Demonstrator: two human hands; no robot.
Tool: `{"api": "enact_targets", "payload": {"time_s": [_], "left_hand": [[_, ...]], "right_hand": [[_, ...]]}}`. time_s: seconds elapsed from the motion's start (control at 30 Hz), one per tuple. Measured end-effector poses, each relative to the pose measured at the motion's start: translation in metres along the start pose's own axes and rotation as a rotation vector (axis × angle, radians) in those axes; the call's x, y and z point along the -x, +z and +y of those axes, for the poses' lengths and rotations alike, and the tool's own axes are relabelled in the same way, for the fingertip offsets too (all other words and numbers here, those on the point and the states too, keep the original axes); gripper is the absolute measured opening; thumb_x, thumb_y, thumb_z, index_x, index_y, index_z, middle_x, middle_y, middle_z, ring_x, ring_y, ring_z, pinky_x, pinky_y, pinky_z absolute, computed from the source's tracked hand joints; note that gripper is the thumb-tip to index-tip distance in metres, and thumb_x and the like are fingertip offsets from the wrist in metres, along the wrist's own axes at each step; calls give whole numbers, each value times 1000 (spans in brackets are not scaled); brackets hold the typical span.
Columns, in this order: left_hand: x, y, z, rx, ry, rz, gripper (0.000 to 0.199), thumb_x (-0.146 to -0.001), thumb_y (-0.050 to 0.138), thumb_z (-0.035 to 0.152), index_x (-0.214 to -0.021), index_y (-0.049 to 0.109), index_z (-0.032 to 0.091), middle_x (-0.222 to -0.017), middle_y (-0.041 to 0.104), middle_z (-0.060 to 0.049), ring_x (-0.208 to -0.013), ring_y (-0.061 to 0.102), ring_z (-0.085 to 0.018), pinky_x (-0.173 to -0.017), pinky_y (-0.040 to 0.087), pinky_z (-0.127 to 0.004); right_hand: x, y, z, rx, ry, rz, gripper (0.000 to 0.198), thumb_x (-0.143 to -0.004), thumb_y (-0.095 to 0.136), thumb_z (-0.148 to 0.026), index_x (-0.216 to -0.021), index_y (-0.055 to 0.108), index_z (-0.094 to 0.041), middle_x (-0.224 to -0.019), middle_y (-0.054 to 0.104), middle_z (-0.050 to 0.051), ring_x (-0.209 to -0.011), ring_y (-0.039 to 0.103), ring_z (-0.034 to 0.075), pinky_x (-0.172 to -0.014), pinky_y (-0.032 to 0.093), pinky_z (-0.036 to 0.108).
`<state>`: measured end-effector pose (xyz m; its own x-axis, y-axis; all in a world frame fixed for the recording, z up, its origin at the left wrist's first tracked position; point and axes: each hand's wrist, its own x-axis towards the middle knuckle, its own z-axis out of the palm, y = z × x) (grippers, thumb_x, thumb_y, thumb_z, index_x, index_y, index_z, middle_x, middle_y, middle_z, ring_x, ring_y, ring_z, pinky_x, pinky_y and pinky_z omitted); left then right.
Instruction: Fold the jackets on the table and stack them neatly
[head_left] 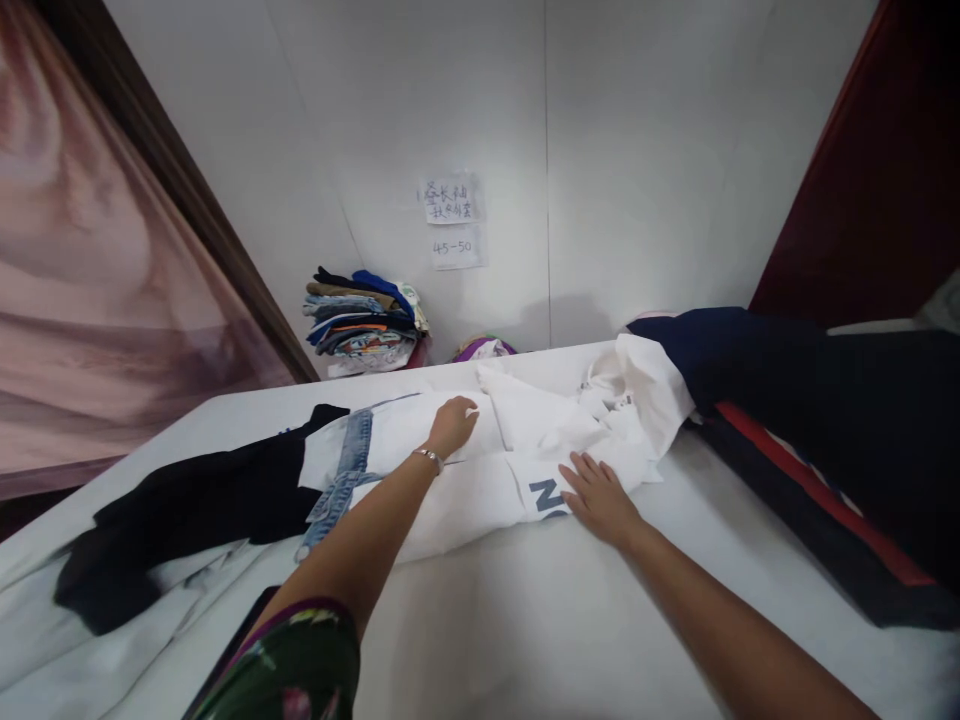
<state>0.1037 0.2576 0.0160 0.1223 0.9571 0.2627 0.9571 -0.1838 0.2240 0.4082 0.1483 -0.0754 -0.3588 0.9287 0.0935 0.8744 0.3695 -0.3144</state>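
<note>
A white hooded top (465, 490) lies folded on the white table (540, 620), its hood (656, 395) to the right and dark letters showing near the front edge. My left hand (452, 427) is on the top's middle, fingers curled together as if pinching the cloth; the fingertips are partly hidden. Flat on the top beside the lettering rests my right hand (600, 497), its fingers stretched out. Light blue denim (356, 445) shows at the top's left end, next to a black garment (210, 490).
Dark clothes with a red strip (825, 490) are heaped at the right. A stack of folded clothes (367, 320) and a purple bundle (484, 348) sit beyond the far edge. Paper signs (454, 220) hang on the wall. A pink curtain (112, 250) hangs at left.
</note>
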Motion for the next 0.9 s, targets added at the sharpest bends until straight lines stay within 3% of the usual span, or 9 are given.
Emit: {"api": "enact_targets", "payload": {"time_s": [0.17,0.33,0.53,0.7,0.83,0.9], "left_hand": [[-57,28,48,-18,98,-100,37,-92,47,20,-126,63,17,-133,64,-10,-126,55,-23,-109,43,-35],[-100,53,71,-78,132,-225,51,-89,44,12,-138,55,20,-143,58,-10,-130,53,-24,-109,43,-37],[-137,79,77,-166,173,-367,58,-82,51,11,-138,55,25,-141,58,-11,-127,54,-26,-104,45,-38],[-156,96,75,-238,228,-400,43,-79,53,14,-118,67,25,-122,69,-13,-125,54,-29,-110,34,-50],[-162,91,67,-279,241,-341,30,-80,53,16,-102,73,21,-110,73,-14,-119,57,-30,-116,16,-55],[-165,81,60,-293,226,-304,27,-82,51,19,-96,74,18,-109,73,-16,-119,57,-31,-116,18,-54]], "right_hand": [[1,-1,-3,12,32,31,53,-99,44,-45,-147,50,-24,-161,32,11,-150,25,34,-120,22,56],[1,3,-3,14,6,72,51,-100,44,-45,-146,52,-25,-159,35,12,-149,29,36,-119,25,57],[2,4,-3,-19,10,67,52,-100,42,-47,-147,51,-26,-161,33,10,-150,26,36,-120,22,58],[3,2,-3,-53,23,30,55,-100,39,-50,-149,47,-27,-163,28,8,-152,20,32,-123,16,54],[3,0,-3,-83,27,10,56,-100,37,-52,-150,46,-28,-163,27,7,-152,19,32,-123,15,55],[3,0,-3,-85,28,8,56,-100,38,-52,-150,46,-27,-163,27,7,-152,19,32,-123,15,54]]}}
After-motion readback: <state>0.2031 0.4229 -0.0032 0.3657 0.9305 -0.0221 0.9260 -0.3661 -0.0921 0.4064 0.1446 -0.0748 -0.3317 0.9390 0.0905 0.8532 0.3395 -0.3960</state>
